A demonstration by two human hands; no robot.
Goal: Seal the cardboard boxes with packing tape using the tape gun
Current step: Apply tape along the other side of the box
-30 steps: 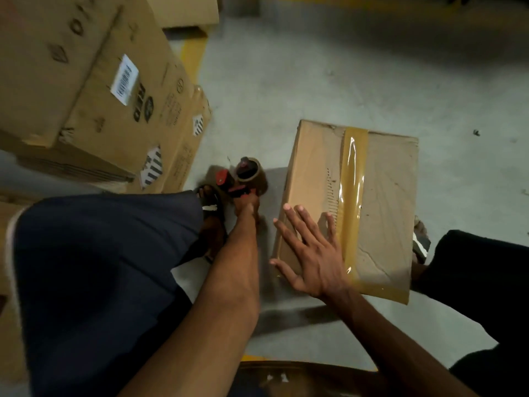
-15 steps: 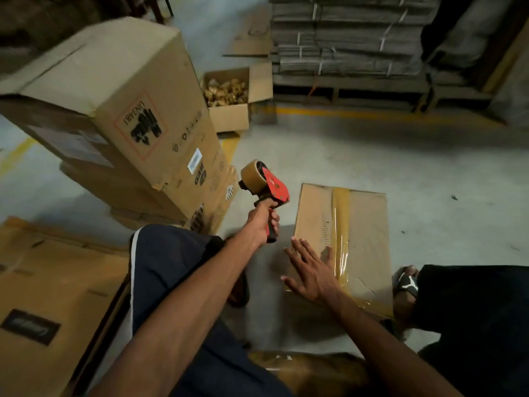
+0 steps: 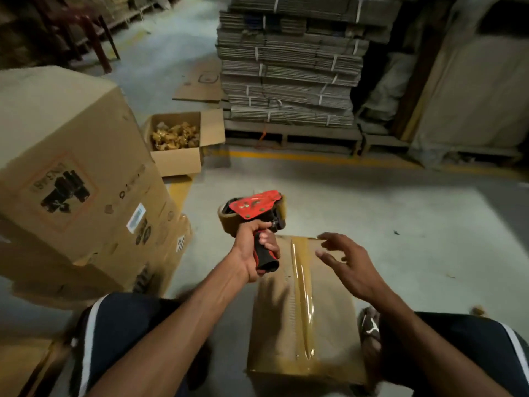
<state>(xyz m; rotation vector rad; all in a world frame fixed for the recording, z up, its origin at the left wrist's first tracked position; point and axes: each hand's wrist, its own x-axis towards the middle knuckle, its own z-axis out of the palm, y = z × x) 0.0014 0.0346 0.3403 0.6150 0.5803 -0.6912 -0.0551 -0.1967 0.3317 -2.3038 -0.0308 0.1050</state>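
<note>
Gripping the tape gun [image 3: 253, 214] aloft, left hand [image 3: 252, 253] risks a crooked strip; right hand [image 3: 347, 266], open-fingered, hovers off the cardboard box [image 3: 329, 325], leaving it unsteadied.

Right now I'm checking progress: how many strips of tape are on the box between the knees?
1: a glossy strip of tape runs along the middle of the box top, front to back. The box's sides and underside are hidden.

Dim warehouse light leaves the frame's upper corners murky, while the concrete floor [image 3: 357, 213] at centre is brightest. Glare streaks the tape strip [image 3: 300, 285]. The right hand [image 3: 347, 266] is motion-blurred; wide-angle distortion bends the edges.
</note>
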